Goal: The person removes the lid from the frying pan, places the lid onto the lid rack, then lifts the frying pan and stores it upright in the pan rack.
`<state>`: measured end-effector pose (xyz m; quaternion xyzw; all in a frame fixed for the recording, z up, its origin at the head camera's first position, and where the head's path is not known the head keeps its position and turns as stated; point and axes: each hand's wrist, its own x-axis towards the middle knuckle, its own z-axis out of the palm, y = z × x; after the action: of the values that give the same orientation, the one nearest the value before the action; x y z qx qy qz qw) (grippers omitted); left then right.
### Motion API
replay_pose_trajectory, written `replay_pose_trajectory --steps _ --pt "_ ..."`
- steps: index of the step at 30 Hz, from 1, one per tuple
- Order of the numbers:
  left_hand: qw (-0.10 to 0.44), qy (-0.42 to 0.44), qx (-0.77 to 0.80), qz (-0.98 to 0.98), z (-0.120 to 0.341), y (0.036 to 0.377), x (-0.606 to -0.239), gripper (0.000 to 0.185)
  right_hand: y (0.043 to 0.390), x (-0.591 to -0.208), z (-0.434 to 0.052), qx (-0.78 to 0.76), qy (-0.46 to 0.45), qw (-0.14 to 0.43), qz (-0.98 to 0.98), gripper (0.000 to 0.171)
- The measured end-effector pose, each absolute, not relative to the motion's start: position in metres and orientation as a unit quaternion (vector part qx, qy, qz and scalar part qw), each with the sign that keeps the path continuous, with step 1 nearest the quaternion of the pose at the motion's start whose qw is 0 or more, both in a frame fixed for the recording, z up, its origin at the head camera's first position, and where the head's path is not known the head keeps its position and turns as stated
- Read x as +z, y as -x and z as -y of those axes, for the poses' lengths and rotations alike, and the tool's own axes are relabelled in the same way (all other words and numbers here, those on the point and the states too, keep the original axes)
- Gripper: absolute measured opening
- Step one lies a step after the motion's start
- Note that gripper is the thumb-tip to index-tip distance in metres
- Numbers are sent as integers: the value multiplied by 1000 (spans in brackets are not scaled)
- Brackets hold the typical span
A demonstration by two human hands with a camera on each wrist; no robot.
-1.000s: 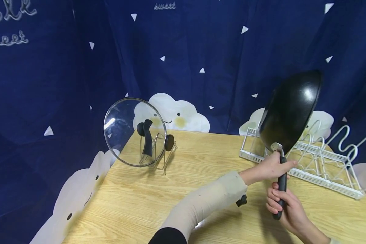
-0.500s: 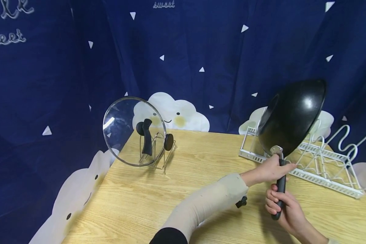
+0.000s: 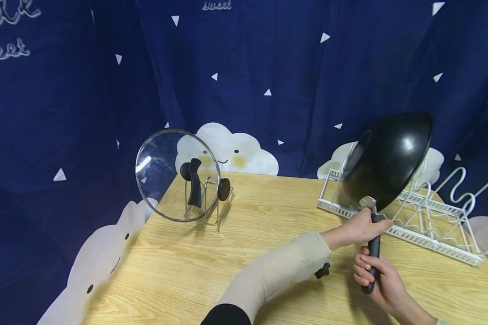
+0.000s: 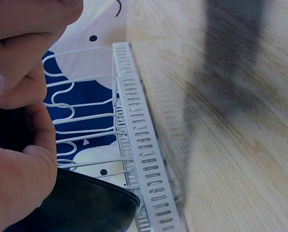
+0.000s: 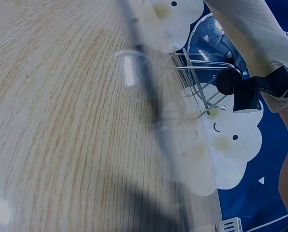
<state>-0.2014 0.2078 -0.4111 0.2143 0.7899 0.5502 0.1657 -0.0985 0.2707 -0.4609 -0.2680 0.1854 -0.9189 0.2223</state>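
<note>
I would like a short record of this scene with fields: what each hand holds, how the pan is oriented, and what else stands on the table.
left hand: grips the top of the pan handle, next to the bowl
right hand: grips the handle's lower end
pan: black pan, tilted on edge, held above the white wire rack
lid: glass lid upright in a metal stand
surface: wooden table

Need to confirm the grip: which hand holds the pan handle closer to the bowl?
The left hand, right under the bowl of the pan. The right hand grips the handle's lower end.
</note>
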Motion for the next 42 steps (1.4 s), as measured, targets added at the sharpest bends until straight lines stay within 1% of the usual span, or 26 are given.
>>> replay_pose_trajectory --steps 10,14,17,22,24,27,30,31,34,42 --pt "164 -199 555 -791 -209 202 -416 26 99 -463 -274 -918 257 232 -191 41" --pt "165 -202 546 -796 -210 205 -417 35 100 -463 -277 -915 249 236 -211 42" --pt "181 -195 560 -785 -211 207 -417 39 100 -463 -280 -910 231 237 -249 37" --pt "236 -171 584 -757 -209 209 -417 37 99 -459 -287 -869 133 225 -420 19" --pt "255 -163 584 -753 -208 210 -418 36 99 -458 -289 -835 91 228 -492 15" --pt "267 -158 581 -752 -207 210 -422 33 100 -457 -291 -794 54 234 -558 14" --pt "268 -164 573 -757 -206 211 -424 27 102 -455 -290 -767 14 241 -595 9" --pt "268 -166 569 -759 -206 211 -425 26 103 -455 -289 -758 1 242 -605 10" --pt "266 -167 565 -763 -207 211 -427 24 105 -454 -288 -735 -26 243 -633 17" --pt "260 -159 582 -754 -210 211 -434 27 109 -459 -287 -713 -28 240 -658 23"
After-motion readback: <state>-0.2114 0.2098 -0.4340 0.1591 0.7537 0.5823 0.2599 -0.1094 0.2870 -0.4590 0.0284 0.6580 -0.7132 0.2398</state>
